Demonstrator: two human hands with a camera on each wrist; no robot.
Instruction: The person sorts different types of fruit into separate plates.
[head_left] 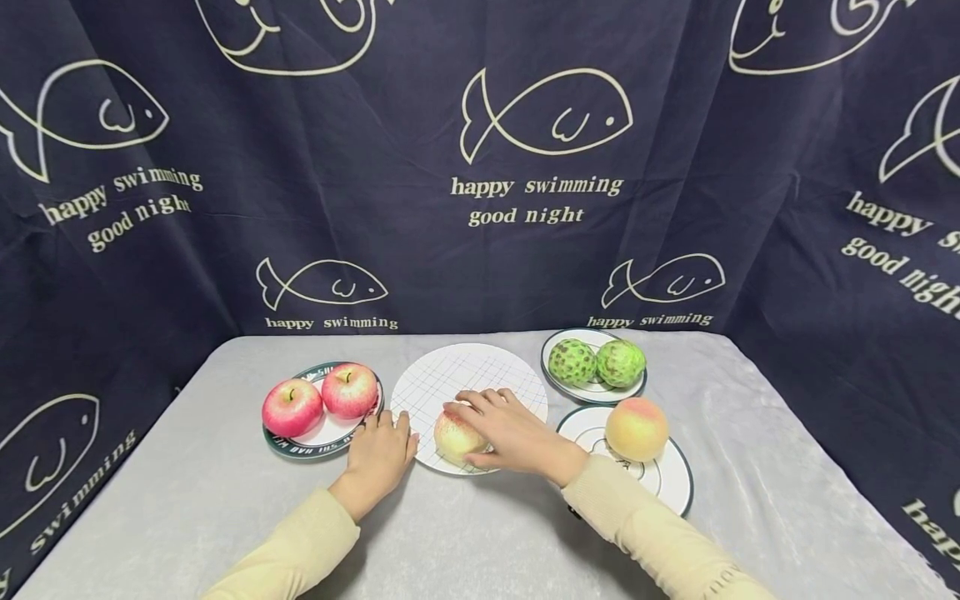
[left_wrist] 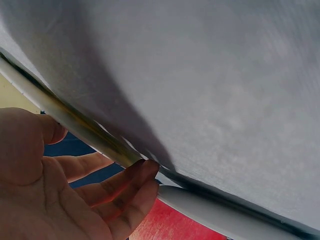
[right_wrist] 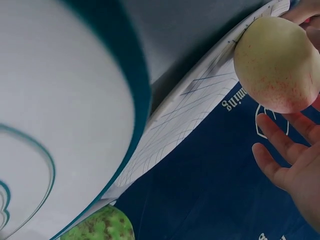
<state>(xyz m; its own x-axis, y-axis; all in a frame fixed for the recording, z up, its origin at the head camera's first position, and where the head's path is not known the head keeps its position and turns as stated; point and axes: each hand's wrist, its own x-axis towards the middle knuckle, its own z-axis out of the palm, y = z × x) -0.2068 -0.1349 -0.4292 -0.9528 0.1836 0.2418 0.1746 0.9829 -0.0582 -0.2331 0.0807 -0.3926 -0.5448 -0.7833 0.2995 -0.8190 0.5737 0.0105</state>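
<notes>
A pale peach with a red blush sits over the white plate with grid lines, at its near part. My right hand holds this peach, fingers over its top and thumb at its near side. In the right wrist view the peach is close to the plate's rim, and two fingers of the right hand stand apart from it. The left hand rests at the left rim of the grid plate. Its fingertips touch the rim in the left wrist view, where the hand grips nothing.
Two red apples lie on a green-rimmed plate at left. Two green bumpy fruits fill a small plate at back right. An orange peach sits on another plate by the right forearm. Dark fish-print cloth surrounds the table.
</notes>
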